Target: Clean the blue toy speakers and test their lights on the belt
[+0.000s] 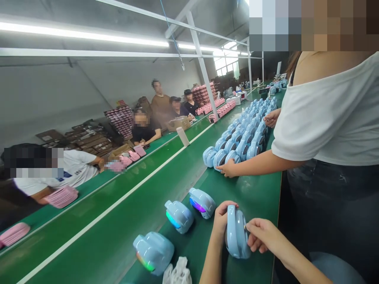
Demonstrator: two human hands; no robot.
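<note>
Upright on the green table, a light blue rounded device is held by my left hand, whose fingers wrap over its top left side. The fingers of my right hand are pinched together against the device's right side; whatever sits between the fingertips is too small to make out. To the left stand three similar blue devices with lit strips: one glowing purple, one cyan, and one green and orange.
White crumpled plastic lies at the bottom. Rows of blue devices fill the table ahead, where a person in a white top touches them. Across the green belt, several people sit near pink items. A white cylinder stands there.
</note>
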